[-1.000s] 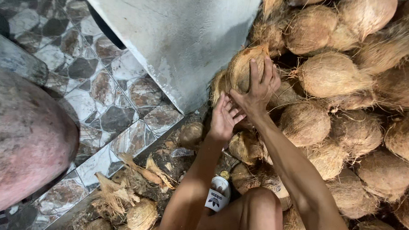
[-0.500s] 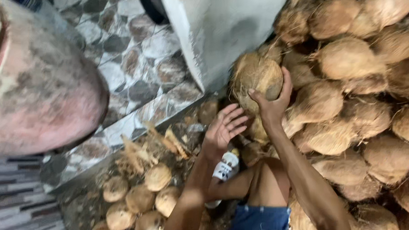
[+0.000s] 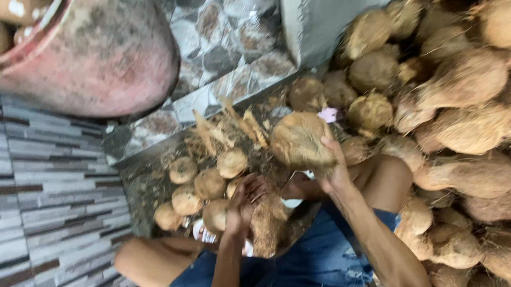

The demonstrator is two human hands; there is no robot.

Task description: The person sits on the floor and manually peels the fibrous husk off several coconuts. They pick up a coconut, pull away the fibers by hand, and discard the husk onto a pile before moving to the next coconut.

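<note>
Right hand [image 3: 333,172] gripping husked coconut [image 3: 299,141] at frame centre, fingers wrapped over its right side. Left hand [image 3: 243,203] hovering open, fingers spread (holding nothing), lower centre above small coconuts [image 3: 203,188]. Coconut heap [image 3: 464,113] filling right of frame; clay pot [image 3: 88,53] sitting upper left.

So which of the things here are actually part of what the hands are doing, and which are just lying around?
In hand:
- husked coconut, gripped by the right hand
- left hand, open just below it, holding nothing
- big coconut pile on the right

Lying about:
- small coconuts and husk scraps on the ground
- large reddish pot
- stone-tiled floor
</note>
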